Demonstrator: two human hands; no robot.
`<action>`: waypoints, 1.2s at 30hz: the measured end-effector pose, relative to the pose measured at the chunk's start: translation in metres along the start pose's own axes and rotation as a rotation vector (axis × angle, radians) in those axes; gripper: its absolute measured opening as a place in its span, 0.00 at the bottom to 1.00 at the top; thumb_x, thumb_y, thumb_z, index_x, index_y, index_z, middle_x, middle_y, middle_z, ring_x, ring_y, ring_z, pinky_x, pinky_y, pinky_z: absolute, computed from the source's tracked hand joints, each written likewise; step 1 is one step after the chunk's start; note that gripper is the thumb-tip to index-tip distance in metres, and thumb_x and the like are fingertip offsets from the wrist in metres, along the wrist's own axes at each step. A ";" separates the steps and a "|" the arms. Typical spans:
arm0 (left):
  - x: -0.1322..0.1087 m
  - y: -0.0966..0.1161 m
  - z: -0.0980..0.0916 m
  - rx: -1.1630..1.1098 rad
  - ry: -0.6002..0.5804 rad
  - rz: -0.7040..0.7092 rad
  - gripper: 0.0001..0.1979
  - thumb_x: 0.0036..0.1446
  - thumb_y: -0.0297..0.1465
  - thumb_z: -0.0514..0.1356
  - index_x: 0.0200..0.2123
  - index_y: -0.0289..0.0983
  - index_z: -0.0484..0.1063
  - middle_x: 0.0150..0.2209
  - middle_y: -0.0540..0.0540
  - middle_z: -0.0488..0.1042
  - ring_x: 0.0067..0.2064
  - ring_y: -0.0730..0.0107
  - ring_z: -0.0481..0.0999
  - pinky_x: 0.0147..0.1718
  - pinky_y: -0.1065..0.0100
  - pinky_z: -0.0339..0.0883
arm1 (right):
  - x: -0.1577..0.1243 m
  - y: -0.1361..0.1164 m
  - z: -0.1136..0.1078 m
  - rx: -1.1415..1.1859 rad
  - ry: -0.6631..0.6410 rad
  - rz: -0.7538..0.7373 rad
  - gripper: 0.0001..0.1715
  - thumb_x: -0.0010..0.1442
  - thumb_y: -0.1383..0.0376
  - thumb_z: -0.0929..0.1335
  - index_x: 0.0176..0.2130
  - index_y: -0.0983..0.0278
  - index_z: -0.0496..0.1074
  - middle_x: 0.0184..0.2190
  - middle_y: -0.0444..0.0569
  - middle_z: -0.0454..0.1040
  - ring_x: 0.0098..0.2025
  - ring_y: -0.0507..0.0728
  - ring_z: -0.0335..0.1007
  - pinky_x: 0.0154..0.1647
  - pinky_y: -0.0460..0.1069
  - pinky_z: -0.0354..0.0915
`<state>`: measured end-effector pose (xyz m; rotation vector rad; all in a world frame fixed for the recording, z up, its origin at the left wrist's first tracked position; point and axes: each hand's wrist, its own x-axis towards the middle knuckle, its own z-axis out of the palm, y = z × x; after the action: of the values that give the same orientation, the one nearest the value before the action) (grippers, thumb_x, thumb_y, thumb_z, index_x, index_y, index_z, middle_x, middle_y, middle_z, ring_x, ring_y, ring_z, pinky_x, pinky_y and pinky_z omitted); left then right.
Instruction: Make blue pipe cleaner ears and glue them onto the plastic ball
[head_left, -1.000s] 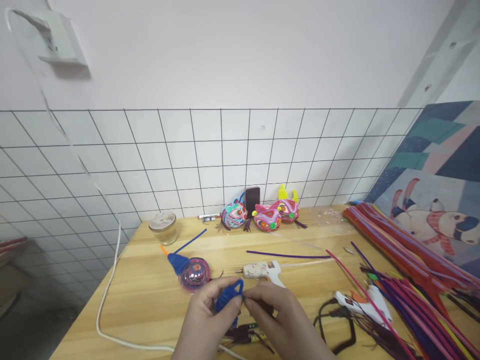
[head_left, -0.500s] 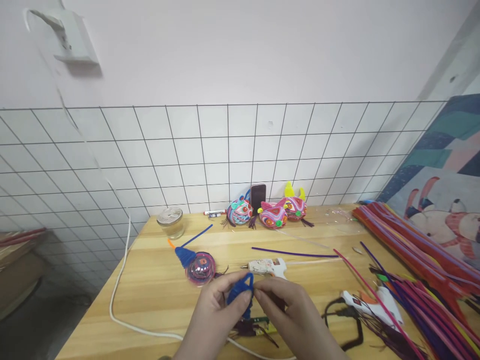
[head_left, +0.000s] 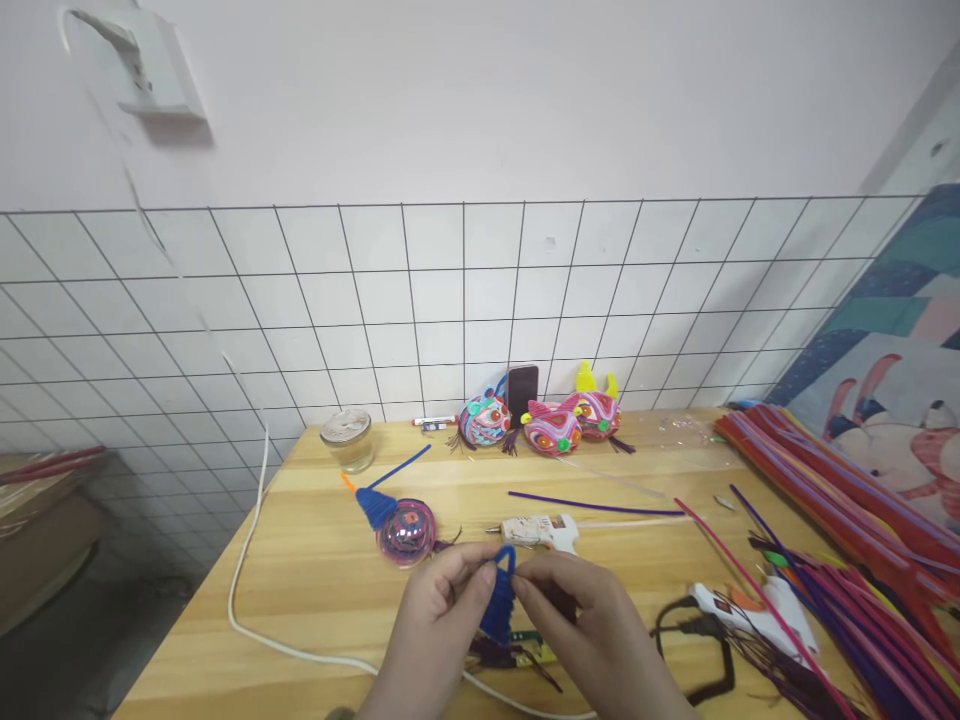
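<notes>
Between my two hands hangs a blue triangular piece of coiled pipe cleaner (head_left: 497,605), with a small loop at its top. My left hand (head_left: 450,605) pinches it near the loop from the left. On its right edge, the fingertips of my right hand (head_left: 574,600) are closed on the pipe cleaner. Left of my hands lies a round pink-and-purple ornament (head_left: 406,532) with a clear dome; a similar blue triangle (head_left: 375,507) with an orange tip touches its upper left. Behind my hands is a white glue gun (head_left: 538,532).
A glass jar (head_left: 349,445) and several coiled fish-like figures (head_left: 553,428) stand near the tiled wall beside a phone (head_left: 523,388). A second glue gun (head_left: 757,610) and bundled pipe cleaners (head_left: 862,620) lie at the right. A white cable (head_left: 285,652) crosses the table's front.
The blue piece now hangs lower and shows more of its triangle, its loop rounder. My left fingers have shifted up toward its top. The view has turned slightly left.
</notes>
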<state>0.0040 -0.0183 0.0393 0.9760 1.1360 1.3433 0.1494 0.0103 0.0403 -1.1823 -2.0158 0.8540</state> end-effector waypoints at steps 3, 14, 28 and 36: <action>-0.001 0.002 0.002 -0.007 0.032 -0.011 0.13 0.43 0.40 0.65 0.31 0.37 0.77 0.28 0.47 0.78 0.32 0.68 0.75 0.30 0.72 0.68 | 0.000 0.000 0.000 0.000 -0.010 -0.001 0.16 0.58 0.60 0.62 0.27 0.63 0.74 0.21 0.47 0.73 0.24 0.55 0.67 0.25 0.46 0.62; -0.002 -0.003 0.003 -0.036 0.026 0.016 0.11 0.46 0.38 0.64 0.31 0.37 0.74 0.26 0.49 0.76 0.30 0.72 0.72 0.28 0.74 0.65 | -0.001 0.001 0.003 0.071 -0.006 0.029 0.15 0.57 0.61 0.62 0.26 0.64 0.72 0.24 0.48 0.74 0.27 0.56 0.68 0.28 0.46 0.63; -0.005 -0.013 0.000 0.455 0.143 0.368 0.14 0.52 0.29 0.58 0.45 0.40 0.66 0.41 0.44 0.74 0.42 0.64 0.73 0.39 0.64 0.68 | 0.000 0.001 0.000 0.230 0.046 0.093 0.12 0.56 0.60 0.63 0.28 0.65 0.71 0.25 0.48 0.73 0.28 0.55 0.67 0.28 0.46 0.63; -0.007 -0.018 -0.006 0.971 0.220 0.979 0.18 0.47 0.27 0.63 0.43 0.38 0.66 0.44 0.40 0.72 0.48 0.58 0.69 0.47 0.59 0.64 | 0.000 0.000 0.000 0.326 0.113 0.150 0.14 0.54 0.57 0.64 0.27 0.65 0.71 0.23 0.47 0.71 0.26 0.55 0.66 0.27 0.46 0.63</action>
<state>0.0024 -0.0261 0.0210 2.3480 1.6083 1.6572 0.1493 0.0105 0.0404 -1.1745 -1.6382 1.1155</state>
